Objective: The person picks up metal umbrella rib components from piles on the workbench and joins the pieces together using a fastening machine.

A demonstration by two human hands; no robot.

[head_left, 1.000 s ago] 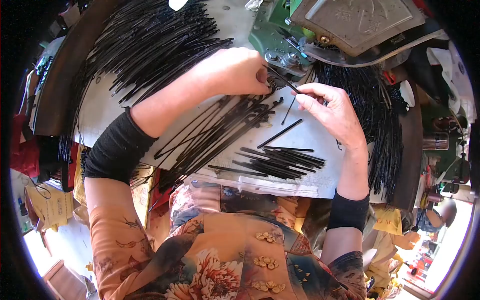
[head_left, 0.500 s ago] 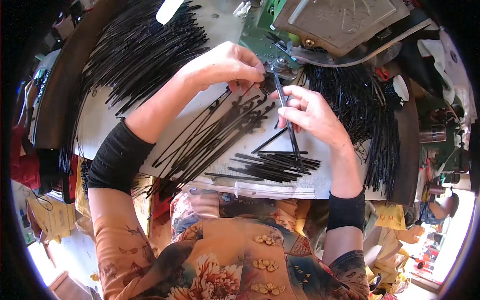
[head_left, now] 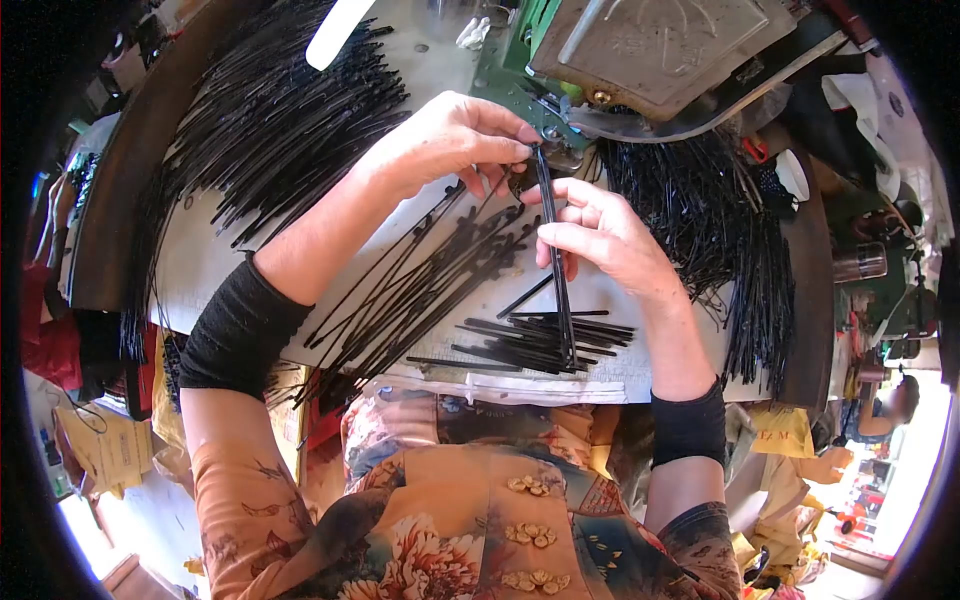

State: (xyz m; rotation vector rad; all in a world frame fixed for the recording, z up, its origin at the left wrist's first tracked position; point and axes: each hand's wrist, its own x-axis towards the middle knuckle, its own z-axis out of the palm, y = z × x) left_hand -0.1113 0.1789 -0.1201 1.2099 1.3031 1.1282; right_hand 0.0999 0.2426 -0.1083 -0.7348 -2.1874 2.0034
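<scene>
Two bare hands at a work surface (head_left: 190,280), seen from above. The left hand (head_left: 440,145) pinches the far end of a black strip (head_left: 562,300); the right hand (head_left: 610,240) grips the same strip below that end, between thumb and fingers. The paired grips presumably steady the far end and limit its swing. The strip lies in front of a green machine base (head_left: 508,75), its long axis running from the far edge toward the near edge, with the near end slanting slightly right. That end overlies a pile of short strips (head_left: 510,345) by the near edge; whether it touches them is difficult to establish from above. Longer strips (head_left: 410,280) fan toward the near-left corner, probably so arranged that single pieces separate easily. Dense bundles occupy the far-left corner (head_left: 290,120) and the right side (head_left: 690,200), apparently leaving the middle for handling.
</scene>
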